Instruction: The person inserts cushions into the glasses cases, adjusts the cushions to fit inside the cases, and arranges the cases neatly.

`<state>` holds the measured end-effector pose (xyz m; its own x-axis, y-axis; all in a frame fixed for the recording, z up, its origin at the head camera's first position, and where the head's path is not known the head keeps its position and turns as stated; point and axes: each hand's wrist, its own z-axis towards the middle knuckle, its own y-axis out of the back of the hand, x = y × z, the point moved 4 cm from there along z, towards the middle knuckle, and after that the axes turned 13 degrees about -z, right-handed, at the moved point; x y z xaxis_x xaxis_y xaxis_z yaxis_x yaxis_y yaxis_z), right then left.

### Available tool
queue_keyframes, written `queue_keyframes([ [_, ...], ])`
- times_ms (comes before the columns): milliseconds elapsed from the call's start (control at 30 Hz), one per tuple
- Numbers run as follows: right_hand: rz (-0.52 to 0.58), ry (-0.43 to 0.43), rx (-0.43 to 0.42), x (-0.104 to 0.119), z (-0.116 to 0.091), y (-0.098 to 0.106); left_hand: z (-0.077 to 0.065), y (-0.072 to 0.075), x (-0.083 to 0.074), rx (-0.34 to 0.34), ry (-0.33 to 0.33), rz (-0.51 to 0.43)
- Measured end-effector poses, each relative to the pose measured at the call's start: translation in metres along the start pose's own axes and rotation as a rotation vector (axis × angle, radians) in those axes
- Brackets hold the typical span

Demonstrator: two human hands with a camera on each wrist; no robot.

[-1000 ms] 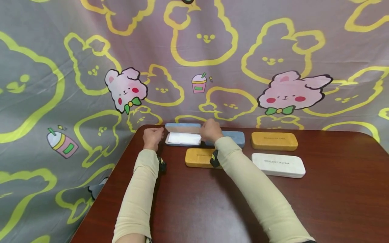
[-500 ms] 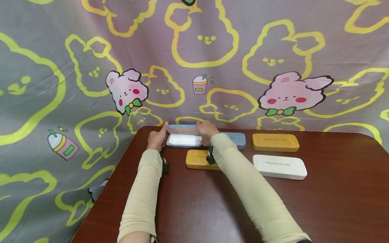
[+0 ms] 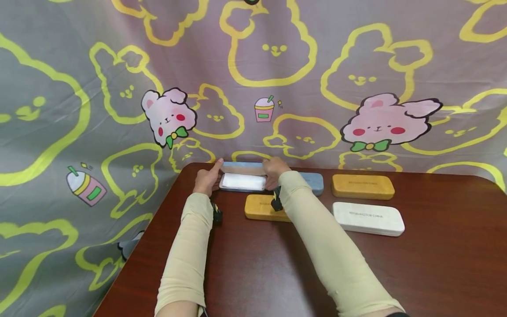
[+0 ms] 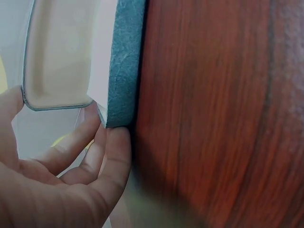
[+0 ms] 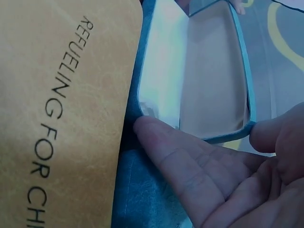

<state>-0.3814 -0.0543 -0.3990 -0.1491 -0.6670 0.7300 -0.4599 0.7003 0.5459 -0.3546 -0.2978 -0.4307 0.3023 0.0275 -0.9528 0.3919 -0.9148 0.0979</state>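
Observation:
An open blue glasses case (image 3: 241, 189) sits at the back left of the table, its beige-lined lid (image 4: 59, 54) raised. Inside its base lies a folded white cloth (image 3: 243, 181). My left hand (image 3: 206, 179) holds the case's left end: the thumb is at the lid's corner and the fingers bend against the base. At the other end my right hand (image 3: 276, 169) has its thumb at the lid's outer edge, with the index fingertip (image 5: 147, 126) at the base's corner. The right hand partly covers a second, closed blue case (image 3: 313, 182) beside it.
A yellow case (image 3: 259, 207) lies just in front, partly behind the right sleeve. Farther right are another yellow case (image 3: 362, 186) and a white case (image 3: 368, 218), both closed. A patterned curtain (image 3: 297, 101) hangs right behind the brown table (image 3: 253, 264).
Both hands have shifted onto the ends of the open case. The left hand, earlier beside the case, has its thumb on the lid. The lid remains raised.

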Motion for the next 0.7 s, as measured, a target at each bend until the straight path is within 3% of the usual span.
queue_keyframes([
  [700, 0.038, 0.024, 0.024, 0.0, -0.015, -0.002, -0.007, 0.009, 0.003, 0.097, 0.015, -0.13],
])
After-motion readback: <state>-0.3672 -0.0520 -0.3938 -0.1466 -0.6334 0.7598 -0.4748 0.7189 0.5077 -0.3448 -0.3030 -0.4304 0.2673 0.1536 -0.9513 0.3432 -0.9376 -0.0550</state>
